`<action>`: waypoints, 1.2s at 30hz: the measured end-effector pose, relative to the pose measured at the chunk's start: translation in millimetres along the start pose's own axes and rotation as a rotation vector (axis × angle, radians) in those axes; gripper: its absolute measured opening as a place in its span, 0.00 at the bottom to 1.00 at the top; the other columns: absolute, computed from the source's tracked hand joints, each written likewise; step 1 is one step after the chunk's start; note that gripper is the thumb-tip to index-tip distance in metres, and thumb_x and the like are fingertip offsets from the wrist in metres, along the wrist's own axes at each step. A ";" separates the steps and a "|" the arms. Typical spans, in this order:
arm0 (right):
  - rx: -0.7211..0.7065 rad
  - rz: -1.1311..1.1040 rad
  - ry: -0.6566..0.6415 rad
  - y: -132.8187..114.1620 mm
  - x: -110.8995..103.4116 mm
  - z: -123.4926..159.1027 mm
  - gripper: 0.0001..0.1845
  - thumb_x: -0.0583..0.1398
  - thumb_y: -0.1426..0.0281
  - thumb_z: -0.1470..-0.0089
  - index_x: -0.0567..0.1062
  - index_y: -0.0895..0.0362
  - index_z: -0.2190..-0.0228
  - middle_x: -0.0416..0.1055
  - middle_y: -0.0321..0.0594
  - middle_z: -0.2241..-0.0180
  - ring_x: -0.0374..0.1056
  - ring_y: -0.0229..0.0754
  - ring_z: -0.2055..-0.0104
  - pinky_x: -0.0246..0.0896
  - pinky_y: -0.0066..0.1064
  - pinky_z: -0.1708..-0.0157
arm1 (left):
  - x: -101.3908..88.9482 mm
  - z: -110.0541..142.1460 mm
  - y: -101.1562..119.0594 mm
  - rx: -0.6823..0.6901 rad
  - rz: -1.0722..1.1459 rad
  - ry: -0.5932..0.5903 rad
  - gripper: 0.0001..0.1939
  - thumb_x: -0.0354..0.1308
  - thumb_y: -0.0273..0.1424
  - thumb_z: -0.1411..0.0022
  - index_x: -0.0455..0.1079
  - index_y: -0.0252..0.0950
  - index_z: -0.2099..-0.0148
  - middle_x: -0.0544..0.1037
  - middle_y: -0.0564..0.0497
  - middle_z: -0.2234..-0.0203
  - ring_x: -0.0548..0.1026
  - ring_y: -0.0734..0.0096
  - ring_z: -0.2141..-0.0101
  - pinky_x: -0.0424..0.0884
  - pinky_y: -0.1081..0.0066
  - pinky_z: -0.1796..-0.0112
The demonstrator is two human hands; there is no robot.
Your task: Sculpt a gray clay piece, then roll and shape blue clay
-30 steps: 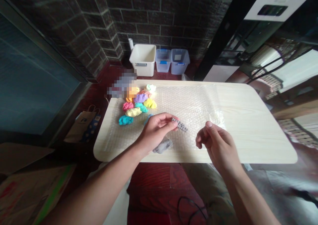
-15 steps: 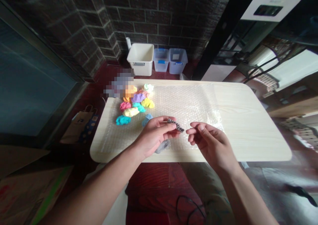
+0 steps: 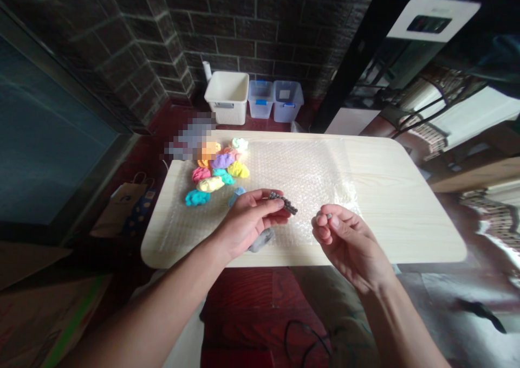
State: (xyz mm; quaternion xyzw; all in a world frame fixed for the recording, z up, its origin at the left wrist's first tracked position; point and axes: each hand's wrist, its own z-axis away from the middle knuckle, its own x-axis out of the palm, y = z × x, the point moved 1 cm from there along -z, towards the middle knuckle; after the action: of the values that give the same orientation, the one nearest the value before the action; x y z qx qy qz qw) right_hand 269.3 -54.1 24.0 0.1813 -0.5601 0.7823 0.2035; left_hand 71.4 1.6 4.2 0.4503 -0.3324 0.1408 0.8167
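My left hand [image 3: 249, 219] is closed on a short, dark grey-brown strip of small beads or balls [image 3: 289, 206], pinched between thumb and fingers above the table. To its right, my right hand [image 3: 345, 235] pinches a tiny grey ball [image 3: 329, 215] between thumb and forefinger, apart from the strip. Beneath my left hand lies a grey lump [image 3: 261, 240], which looks like soft modelling clay and is partly covered by the hand. A light blue lump [image 3: 236, 195] sits just beyond the left wrist.
Several coloured clay lumps [image 3: 210, 184] lie at the table's left on bubble wrap [image 3: 284, 162]. The pale wooden table [image 3: 414, 205] has rounded corners. Behind it stand a white bin [image 3: 226, 113] and two clear boxes [image 3: 287, 102]. A water dispenser [image 3: 353, 120] rises at the back right.
My right thumb and forefinger have come together, and a tiny grey ball now shows between them. My left hand still holds the beaded strip. The view has shifted slightly.
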 end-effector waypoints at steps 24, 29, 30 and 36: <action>-0.049 -0.025 -0.083 4.2 5.3 -3.4 0.09 0.73 0.64 0.42 0.86 0.58 0.64 0.79 0.40 0.72 0.69 0.33 0.74 0.65 0.23 0.74 | 4.1 1.7 4.2 0.020 0.021 -0.031 0.12 0.75 0.26 0.47 0.78 0.30 0.60 0.84 0.50 0.71 0.82 0.74 0.71 0.77 0.77 0.67; -0.113 -0.042 -0.114 5.7 1.4 -4.1 0.07 0.75 0.68 0.46 0.83 0.55 0.71 0.73 0.33 0.78 0.65 0.30 0.77 0.60 0.21 0.77 | 2.9 1.7 3.1 0.021 0.026 -0.037 0.11 0.74 0.25 0.46 0.79 0.30 0.60 0.84 0.49 0.71 0.82 0.73 0.72 0.77 0.76 0.67; -0.130 -0.031 -0.113 5.8 0.8 -4.2 0.07 0.76 0.69 0.47 0.83 0.55 0.71 0.74 0.33 0.77 0.67 0.31 0.76 0.62 0.21 0.75 | 2.7 1.8 3.0 0.026 0.028 -0.040 0.12 0.74 0.25 0.46 0.79 0.30 0.60 0.84 0.49 0.71 0.82 0.73 0.72 0.77 0.76 0.67; -0.082 -0.022 -0.101 4.6 3.3 -2.4 0.08 0.74 0.70 0.45 0.87 0.56 0.61 0.83 0.42 0.65 0.74 0.34 0.68 0.71 0.24 0.64 | 3.1 2.7 3.4 0.053 0.029 -0.037 0.14 0.72 0.23 0.45 0.79 0.32 0.55 0.84 0.50 0.69 0.82 0.72 0.69 0.78 0.73 0.64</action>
State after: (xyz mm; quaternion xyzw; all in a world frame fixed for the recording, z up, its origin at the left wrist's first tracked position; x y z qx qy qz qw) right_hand 263.9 -52.8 21.3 0.2181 -0.5992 0.7463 0.1908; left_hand 70.8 1.0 9.5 0.4693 -0.3501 0.1528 0.7961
